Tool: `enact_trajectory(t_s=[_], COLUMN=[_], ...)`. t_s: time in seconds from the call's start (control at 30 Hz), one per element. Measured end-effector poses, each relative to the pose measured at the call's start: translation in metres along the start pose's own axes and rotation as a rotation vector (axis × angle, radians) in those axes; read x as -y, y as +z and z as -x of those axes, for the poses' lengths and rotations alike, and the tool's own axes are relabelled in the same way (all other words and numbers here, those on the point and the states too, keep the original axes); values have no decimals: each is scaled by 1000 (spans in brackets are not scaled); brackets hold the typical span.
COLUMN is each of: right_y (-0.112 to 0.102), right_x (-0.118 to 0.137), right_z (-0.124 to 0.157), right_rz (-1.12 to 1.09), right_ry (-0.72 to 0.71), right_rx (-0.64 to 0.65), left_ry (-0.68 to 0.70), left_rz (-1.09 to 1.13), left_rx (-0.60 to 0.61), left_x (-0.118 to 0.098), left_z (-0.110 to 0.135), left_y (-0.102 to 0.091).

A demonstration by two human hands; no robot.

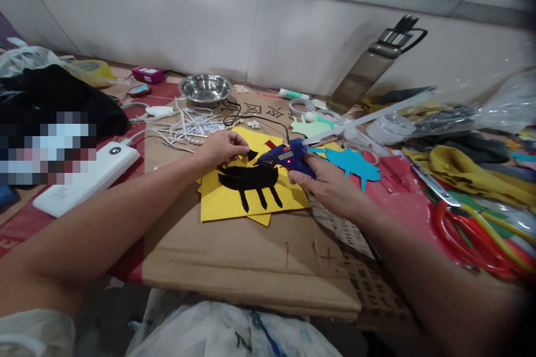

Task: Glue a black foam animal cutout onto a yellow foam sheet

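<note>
My right hand point(324, 181) is wrapped round the handle of a blue hot glue gun point(293, 152). A small red light glows on its side, and a long pale glue stick point(372, 114) juts from its back. The nozzle points left, close over a black cut-out with several leg-like strips point(249, 180). That cut-out lies on stacked yellow sheets point(221, 209). Left of the nozzle, my left hand point(221, 149) pinches a small black piece point(252, 154) between its fingertips. Whether glue is on the piece is too small to see.
Cardboard point(251, 256) covers the table's middle. A metal bowl point(205, 89) stands behind, and a tilted bottle point(368, 64) leans against the wall. Blue cut-outs point(352, 164) and red-handled scissors point(464, 234) lie at right. On the left are a white power bank point(86, 178) and white strings point(180, 122).
</note>
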State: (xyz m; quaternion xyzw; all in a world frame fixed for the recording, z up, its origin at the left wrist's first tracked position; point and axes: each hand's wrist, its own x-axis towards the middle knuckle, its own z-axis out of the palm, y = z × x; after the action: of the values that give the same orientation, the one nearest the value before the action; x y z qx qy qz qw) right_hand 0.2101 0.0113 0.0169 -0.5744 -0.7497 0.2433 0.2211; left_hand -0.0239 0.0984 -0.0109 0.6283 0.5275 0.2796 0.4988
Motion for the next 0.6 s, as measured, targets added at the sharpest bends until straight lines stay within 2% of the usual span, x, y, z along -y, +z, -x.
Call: enact_trajectory(t_s=[0.6], right_y=[-7], right_x=[3], right_z=[-1], right_rz=[24], right_ry=[-22], right_rx=[5], left_ry=[-10], left_rz=[8], left_rx=[7], left_x=[-4], left_z=[4], left_y=[0])
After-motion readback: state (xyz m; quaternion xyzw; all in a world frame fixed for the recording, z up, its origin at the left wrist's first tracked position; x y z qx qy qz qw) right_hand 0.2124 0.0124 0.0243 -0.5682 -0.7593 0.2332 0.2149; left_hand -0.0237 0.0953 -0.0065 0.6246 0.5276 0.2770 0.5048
